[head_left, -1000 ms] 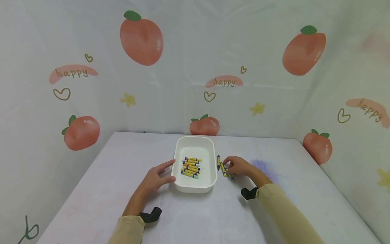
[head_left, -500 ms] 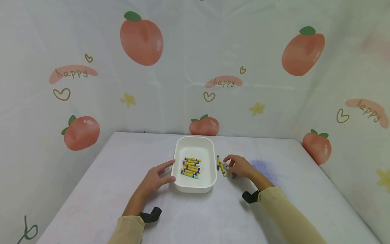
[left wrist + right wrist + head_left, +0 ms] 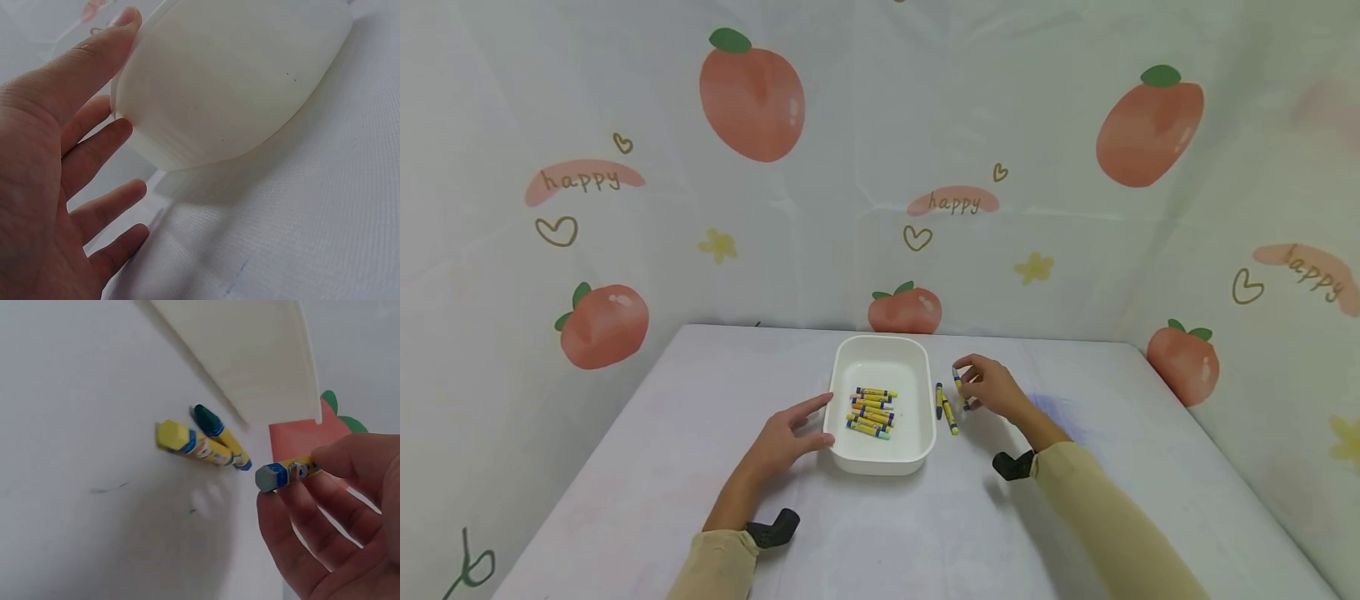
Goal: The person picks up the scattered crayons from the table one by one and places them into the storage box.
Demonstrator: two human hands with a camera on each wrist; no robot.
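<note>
A crayon with a grey end point(image 3: 290, 473) and yellow-and-blue wrapper is pinched between the thumb and fingers of my right hand point(image 3: 996, 390), raised off the table to the right of a white plastic bin point(image 3: 880, 467). Two crayons lie beside the bin on the table: a dark green one point(image 3: 215, 425) and a yellow one point(image 3: 200, 447), touching or nearly so in the right wrist view. Inside the bin rest several wrapped crayons point(image 3: 871, 414), roughly side by side. With fingers spread, my left hand point(image 3: 778, 440) touches the bin's left side.
The table point(image 3: 880, 542) has a white cover with a purple smudge point(image 3: 1054, 412) beyond my right wrist. A printed cloth backdrop point(image 3: 835, 208) hangs behind and at both sides.
My right hand has picked up the grey crayon from the table and moved it up and slightly away from me. The left hand and the bin stay in place.
</note>
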